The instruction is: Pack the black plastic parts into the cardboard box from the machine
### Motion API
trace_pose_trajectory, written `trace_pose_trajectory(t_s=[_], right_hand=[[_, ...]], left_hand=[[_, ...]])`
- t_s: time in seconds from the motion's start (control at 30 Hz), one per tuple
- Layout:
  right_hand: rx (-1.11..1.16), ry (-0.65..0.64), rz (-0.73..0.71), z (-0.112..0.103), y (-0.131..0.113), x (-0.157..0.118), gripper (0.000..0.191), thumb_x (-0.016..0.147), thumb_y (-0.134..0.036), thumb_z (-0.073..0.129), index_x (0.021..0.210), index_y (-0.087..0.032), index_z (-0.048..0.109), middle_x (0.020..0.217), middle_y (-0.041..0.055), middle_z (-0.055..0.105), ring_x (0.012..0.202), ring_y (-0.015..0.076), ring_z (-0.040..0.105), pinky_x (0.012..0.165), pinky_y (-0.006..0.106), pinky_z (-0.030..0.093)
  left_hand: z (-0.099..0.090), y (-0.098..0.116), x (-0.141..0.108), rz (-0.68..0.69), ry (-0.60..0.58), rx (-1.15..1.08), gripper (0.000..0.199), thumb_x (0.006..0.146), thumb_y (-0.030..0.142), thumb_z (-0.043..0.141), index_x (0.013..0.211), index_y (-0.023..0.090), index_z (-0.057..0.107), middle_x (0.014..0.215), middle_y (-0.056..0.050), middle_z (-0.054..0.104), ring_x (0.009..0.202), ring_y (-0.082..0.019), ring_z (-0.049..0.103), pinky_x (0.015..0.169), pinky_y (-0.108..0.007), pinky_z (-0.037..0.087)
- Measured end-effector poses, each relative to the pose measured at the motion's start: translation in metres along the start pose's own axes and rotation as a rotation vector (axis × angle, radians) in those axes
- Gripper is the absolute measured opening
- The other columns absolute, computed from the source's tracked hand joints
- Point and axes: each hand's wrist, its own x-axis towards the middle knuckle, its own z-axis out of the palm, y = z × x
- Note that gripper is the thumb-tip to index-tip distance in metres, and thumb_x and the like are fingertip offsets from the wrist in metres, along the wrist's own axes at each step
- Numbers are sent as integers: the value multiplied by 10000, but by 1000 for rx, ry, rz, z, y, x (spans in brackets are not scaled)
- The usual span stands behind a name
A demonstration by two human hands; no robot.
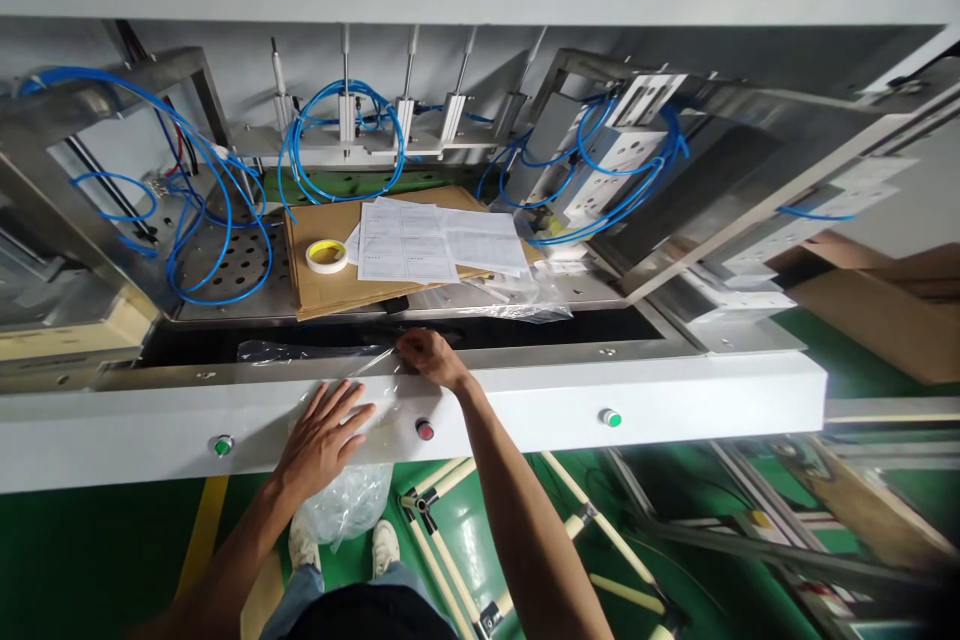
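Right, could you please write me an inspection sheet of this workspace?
Surface: white machine ledge with a red button between two green buttons; dark gap behind it.
Things in use: clear plastic lies crumpled over the ledge and hangs below.
Clutter: flat cardboard behind the gap, bearing paper sheets and a tape roll; a second piece of plastic beside it.
Grip: left hand flat, fingers spread on the plastic; right hand closed, apparently pinching it.
Cables: blue tubes looped at left, middle and right.
Surroundings: green floor, pipe frame beyond the ledge's near side, cardboard box at right.
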Motion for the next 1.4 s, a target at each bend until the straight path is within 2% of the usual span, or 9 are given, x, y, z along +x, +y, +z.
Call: trace_pose_trajectory(t_s=[0.27, 0.4, 0.53, 0.7, 0.83, 0.93, 1.03, 1.2, 1.4], right_hand=[[4, -7, 24, -6, -1, 18, 125, 807, -237, 677, 746, -185, 773, 664, 28, 760, 599, 185, 695, 573, 255, 537], [-53, 224, -8, -2, -7, 5, 239, 928, -342, 607, 939, -195, 795, 889, 85, 816, 819, 260, 763, 768, 347, 601], [-116, 394, -90, 25, -20, -36, 396, 1015, -497, 513, 1067, -202, 772, 1098, 150, 790, 1023, 314, 724, 983, 472, 565], [-448, 252, -373, 65, -19, -79, 402, 1028, -426, 549, 1353, -253, 712, 1356, 140, 725, 1297, 338, 627, 1119, 541, 489], [-652, 221, -363, 69, 1, -82, 519, 1035, -480, 558, 1476, -215, 625, 1500, 169, 645, 1438, 363, 544, 1193, 588, 433], [-675, 199, -341, 68, 11, -81, 542, 1032, -491, 562, 1499, -219, 606, 1550, 167, 608, 1475, 361, 518, 1219, 595, 407], [-672, 193, -323, 69, 15, -83, 668, 989, -551, 619, 1557, -208, 543, 1602, 182, 551, 1520, 374, 467, 1244, 599, 377], [-737, 182, -340, 73, 20, -86, 914, 908, -672, 686, 1638, -191, 419, 1668, 195, 462, 1559, 398, 401, 1256, 595, 351], [-874, 258, -371, 69, 33, -91, 902, 940, -708, 613, 1643, -183, 404, 1645, 195, 493, 1539, 403, 416, 1260, 593, 314]], left_hand=[[0, -2, 0, 0, -20, 8, 509, 1028, 275, 573, 1532, 340, 553, 1680, -21, 484, 1568, -268, 415, 1310, -541, 343], [0, -1, 3, -9, -20, -9, 612, 1004, 294, 619, 1593, 362, 464, 1671, -35, 498, 1560, -268, 432, 1312, -534, 336], [4, 1, 10, -50, -21, -11, 703, 971, 320, 672, 1621, 312, 403, 1674, -100, 486, 1538, -300, 469, 1285, -559, 368], [8, 2, 16, -68, -42, -86, 788, 880, 374, 782, 1571, 212, 439, 1645, -170, 508, 1548, -340, 451, 1282, -584, 371], [-5, -3, 10, -66, 32, -171, 867, 907, 431, 747, 1626, 180, 332, 1664, -184, 478, 1569, -329, 420, 1283, -567, 390], [-20, -22, 1, -116, 184, -176, 717, 1007, 414, 617, 1632, 207, 333, 1658, -160, 493, 1562, -298, 436, 1291, -535, 391], [-29, -56, -8, -296, 282, -52, 551, 1061, 417, 521, 1563, 200, 459, 1587, -161, 578, 1493, -307, 527, 1283, -552, 392], [-31, -112, -16, -444, 95, 110, 532, 1093, 448, 351, 1372, 111, 653, 1442, -206, 691, 1395, -373, 613, 1231, -628, 414], [-32, -132, -7, -438, -34, 92, 535, 1077, 392, 331, 1306, 99, 716, 1414, -203, 710, 1406, -385, 603, 1218, -603, 433]])
